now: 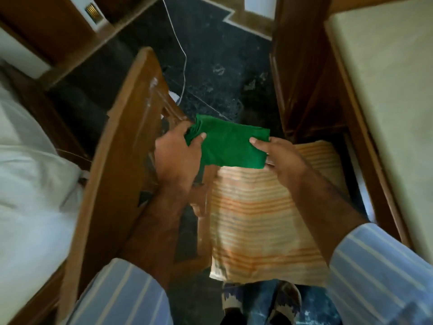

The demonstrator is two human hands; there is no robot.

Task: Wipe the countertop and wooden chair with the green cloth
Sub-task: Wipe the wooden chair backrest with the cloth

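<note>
No text, label, brand, number or sign can be read on anything in view.

A: What is the person wearing?

B: A shirt with light blue sleeves, one on the left arm (121, 294) and one on the right (379, 270), each marked with pale cream stripes running along the arm. Both are pushed up, so the forearms are bare.

A: Anything on the hands?

B: The left hand (175, 156) and right hand (283, 158) are bare.

A: And lower down?

B: Blue jeans (260, 308) and a patterned sandal (284, 301).
</note>
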